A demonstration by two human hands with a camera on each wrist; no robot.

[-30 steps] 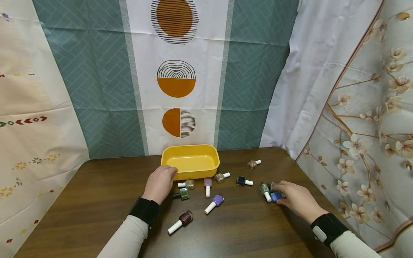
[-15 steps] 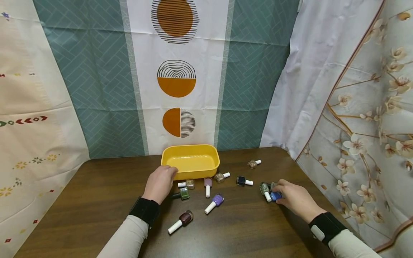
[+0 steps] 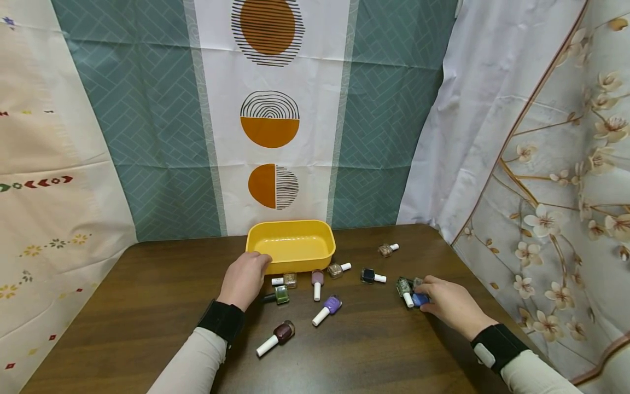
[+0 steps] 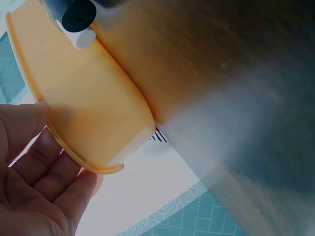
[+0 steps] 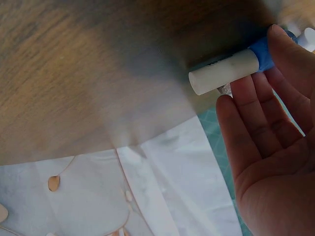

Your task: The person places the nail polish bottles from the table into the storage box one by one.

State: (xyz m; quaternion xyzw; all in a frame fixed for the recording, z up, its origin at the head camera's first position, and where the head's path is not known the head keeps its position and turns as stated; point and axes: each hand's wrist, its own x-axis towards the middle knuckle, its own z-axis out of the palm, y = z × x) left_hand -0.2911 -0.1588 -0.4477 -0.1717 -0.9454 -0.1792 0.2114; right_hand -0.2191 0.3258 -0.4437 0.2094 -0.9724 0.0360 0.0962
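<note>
My left hand (image 3: 245, 280) holds the near left rim of a yellow plastic basket (image 3: 327, 267). In the left wrist view, thumb and fingers (image 4: 78, 194) lie on either side of that rim. Over on the right, my right hand (image 3: 453, 302) pinches a blue nail polish bottle (image 3: 420, 299) lying on its side. The right wrist view shows its white cap (image 5: 224, 73) pointing away from the thumb. A dark green glitter nail polish (image 3: 404, 289) lies right beside it, and another small bottle (image 3: 417, 282) is partly hidden behind my fingers.
Several nail polishes lie scattered on the brown wooden table (image 3: 147, 323): purple (image 3: 332, 305), dark maroon (image 3: 284, 332), green (image 3: 281, 295), mauve (image 3: 317, 277), black (image 3: 367, 275) and glittery gold (image 3: 335, 271). A brown glitter bottle (image 3: 385, 250) lies far right. Curtains border the table.
My right hand has shifted very slightly around the blue nail polish, which stays in place. The left hand and the basket have not moved.
</note>
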